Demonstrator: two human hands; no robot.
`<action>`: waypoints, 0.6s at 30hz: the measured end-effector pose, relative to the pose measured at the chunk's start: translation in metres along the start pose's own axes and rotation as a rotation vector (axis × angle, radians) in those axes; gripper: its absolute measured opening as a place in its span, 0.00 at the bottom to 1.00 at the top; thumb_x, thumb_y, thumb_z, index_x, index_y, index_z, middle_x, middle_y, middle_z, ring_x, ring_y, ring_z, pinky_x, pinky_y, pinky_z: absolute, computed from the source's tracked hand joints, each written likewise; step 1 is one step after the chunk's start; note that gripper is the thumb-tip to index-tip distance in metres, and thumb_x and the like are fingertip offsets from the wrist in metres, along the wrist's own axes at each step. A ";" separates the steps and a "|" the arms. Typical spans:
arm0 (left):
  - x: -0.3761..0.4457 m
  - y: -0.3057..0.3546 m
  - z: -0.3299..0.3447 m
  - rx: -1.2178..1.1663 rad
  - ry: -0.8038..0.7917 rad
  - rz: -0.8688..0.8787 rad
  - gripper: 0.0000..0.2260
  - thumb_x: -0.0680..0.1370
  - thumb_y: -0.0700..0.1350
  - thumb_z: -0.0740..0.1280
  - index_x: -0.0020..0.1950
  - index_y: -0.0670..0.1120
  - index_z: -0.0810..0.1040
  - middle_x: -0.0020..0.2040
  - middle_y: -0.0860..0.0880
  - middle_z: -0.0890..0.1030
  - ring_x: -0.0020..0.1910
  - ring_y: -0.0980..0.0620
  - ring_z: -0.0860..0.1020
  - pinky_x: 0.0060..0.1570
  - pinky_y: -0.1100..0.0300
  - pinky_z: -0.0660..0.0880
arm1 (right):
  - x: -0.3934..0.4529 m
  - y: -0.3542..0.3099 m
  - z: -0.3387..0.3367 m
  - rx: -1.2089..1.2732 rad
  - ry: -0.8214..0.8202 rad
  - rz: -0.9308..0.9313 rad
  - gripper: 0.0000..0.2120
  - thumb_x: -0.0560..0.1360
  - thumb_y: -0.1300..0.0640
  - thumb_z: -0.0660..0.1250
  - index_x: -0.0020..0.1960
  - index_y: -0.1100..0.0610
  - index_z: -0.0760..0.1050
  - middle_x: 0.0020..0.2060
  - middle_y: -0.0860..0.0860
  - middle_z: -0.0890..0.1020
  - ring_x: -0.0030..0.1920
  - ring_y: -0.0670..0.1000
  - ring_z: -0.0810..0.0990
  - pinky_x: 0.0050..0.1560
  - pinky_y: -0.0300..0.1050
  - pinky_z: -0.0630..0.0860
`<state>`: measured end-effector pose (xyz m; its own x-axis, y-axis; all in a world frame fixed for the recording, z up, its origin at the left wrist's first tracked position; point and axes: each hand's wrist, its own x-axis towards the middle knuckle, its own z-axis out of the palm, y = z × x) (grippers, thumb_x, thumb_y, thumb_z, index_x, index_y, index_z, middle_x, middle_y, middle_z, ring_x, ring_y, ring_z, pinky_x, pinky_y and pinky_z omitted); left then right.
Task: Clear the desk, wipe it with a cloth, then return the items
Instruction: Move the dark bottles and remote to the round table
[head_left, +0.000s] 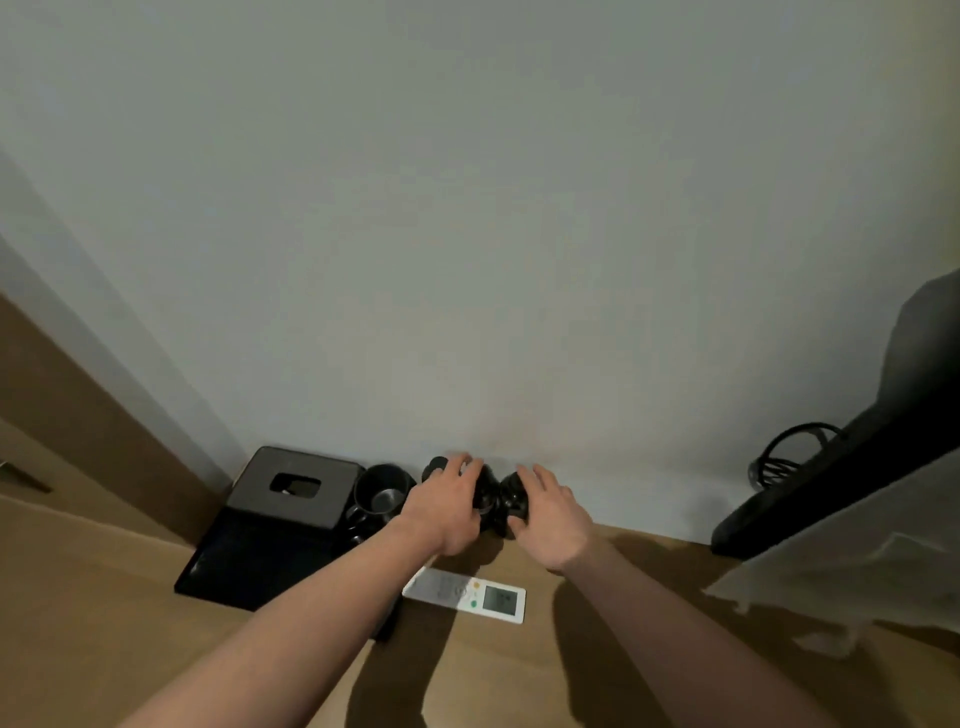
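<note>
Hands grip dark cups by the wall: our left hand (448, 503) one cup (485, 491), our right hand (549, 512) another (511, 496), beyond the remote (467, 593).

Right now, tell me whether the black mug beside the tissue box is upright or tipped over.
Upright. The black mug stands on the black tray with its round mouth facing up, so the inside bottom shows. Whether it holds liquid cannot be told.

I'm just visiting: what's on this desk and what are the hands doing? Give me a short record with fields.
surface: wooden desk against a pale wall
left hand: on a black cup by the wall
right hand: on another black cup beside it
open mug: upright, left of the hands
tissue box: black, on a black tray
remote: white, flat, nearer than the hands
cable: coiled, far right
cloth: not seen
</note>
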<state>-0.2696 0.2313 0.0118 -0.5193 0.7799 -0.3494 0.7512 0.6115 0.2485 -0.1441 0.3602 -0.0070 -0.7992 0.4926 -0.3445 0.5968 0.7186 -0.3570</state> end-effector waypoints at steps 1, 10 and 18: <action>0.007 0.000 0.002 -0.001 -0.003 0.002 0.31 0.81 0.48 0.64 0.81 0.49 0.56 0.80 0.47 0.60 0.72 0.41 0.70 0.65 0.43 0.75 | 0.007 0.000 0.001 -0.007 -0.010 -0.004 0.34 0.82 0.47 0.64 0.83 0.50 0.53 0.81 0.51 0.59 0.76 0.58 0.65 0.75 0.53 0.67; 0.036 -0.003 0.016 -0.040 0.116 -0.010 0.19 0.80 0.43 0.67 0.70 0.52 0.68 0.63 0.46 0.79 0.57 0.41 0.81 0.53 0.46 0.79 | 0.031 0.002 0.012 0.085 0.124 0.054 0.18 0.80 0.55 0.68 0.69 0.47 0.73 0.64 0.47 0.77 0.60 0.52 0.79 0.61 0.45 0.74; 0.022 0.001 -0.001 -0.080 0.254 0.006 0.13 0.80 0.42 0.67 0.64 0.53 0.73 0.54 0.49 0.83 0.51 0.45 0.82 0.46 0.52 0.76 | 0.008 -0.002 0.011 0.224 0.261 0.067 0.11 0.79 0.56 0.71 0.59 0.46 0.78 0.55 0.43 0.80 0.50 0.45 0.78 0.54 0.42 0.78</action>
<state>-0.2805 0.2496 0.0050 -0.6081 0.7860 -0.1119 0.7253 0.6073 0.3243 -0.1509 0.3573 -0.0190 -0.7319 0.6647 -0.1499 0.6261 0.5692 -0.5330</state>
